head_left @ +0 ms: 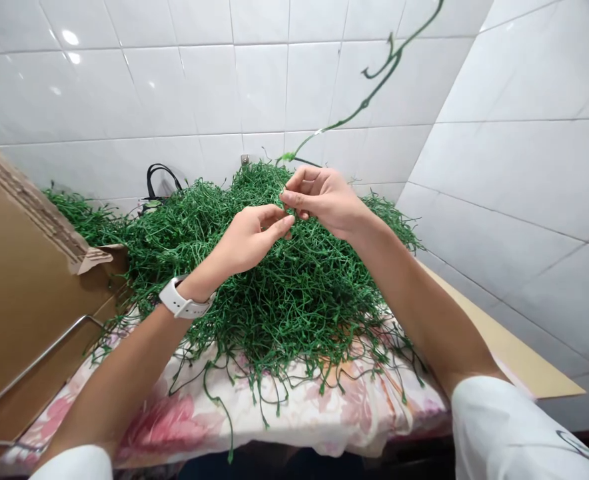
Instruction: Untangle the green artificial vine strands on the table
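White tiled walls form the background in the head view; before them lies a floral cloth, bearing a tangled heap of green stems, with brown cardboard at the left. The right hand is above the heap, thumb and forefinger pinching a thin strand at their tips. The left hand, lower and just beside it, has thumb and fingertips drawn close; what they pinch, if anything, cannot be told. A long green stem arcs from just above the right fingertips toward the upper right; whether it joins the strand is unclear. In my judgement, light fingertip pressure suits so thin a strand, the hands should work close together, and the long end is best held away from the tangle, where it could snag.
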